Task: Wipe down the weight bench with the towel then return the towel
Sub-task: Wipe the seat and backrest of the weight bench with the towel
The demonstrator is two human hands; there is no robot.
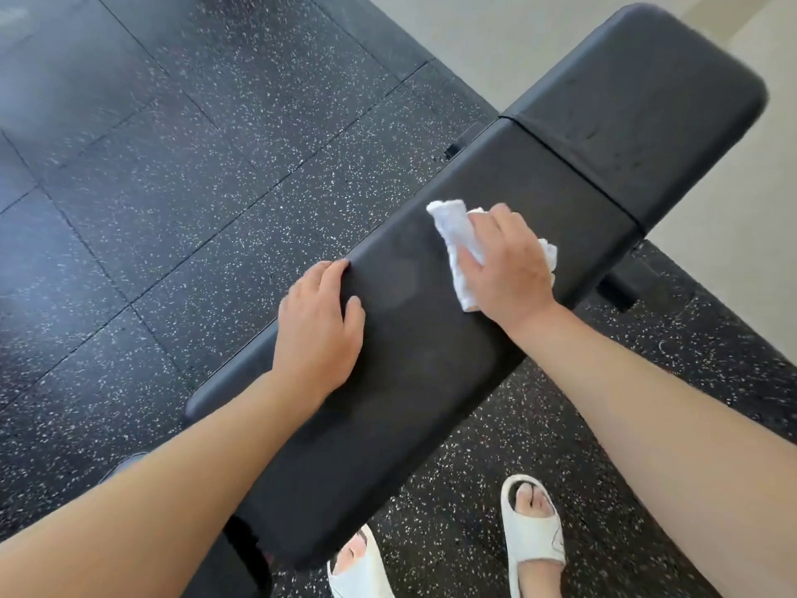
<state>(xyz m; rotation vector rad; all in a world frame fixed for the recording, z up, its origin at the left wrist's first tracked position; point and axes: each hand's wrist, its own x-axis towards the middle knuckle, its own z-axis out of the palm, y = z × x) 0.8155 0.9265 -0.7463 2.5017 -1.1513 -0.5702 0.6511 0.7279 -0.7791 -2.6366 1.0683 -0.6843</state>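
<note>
Weight bench (431, 360) runs diagonally from bottom left to top right, black padded, two sections: long pad in front, shorter wider pad (647, 101) at the far end, thin seam between them. White towel (453, 235) is bunched up on the long pad, near the seam, under the right hand (504, 261). Right hand presses the towel flat onto the pad, fingers (496, 217) curled over the cloth and gripping it; towel ends stick out past the fingertips, below the palm and beside the wrist edge. Left hand (319, 321) rests on the far-left edge of the long pad, fingers (332, 269) hooked over the edge, thumb on the top surface, holding the pad's rim. The two hands are near each other but apart, bare pad between them. Both forearms bare, reaching in from the bottom corners. Faint smudgy patch on the pad between the hands. Floor (172, 166) is black rubber tile with white speckles; pale floor strip at top right. Two feet in white slide sandals (534, 537) stand on the floor beside the near end of the bench. Bench frame part (616, 291) shows under the right side.
</note>
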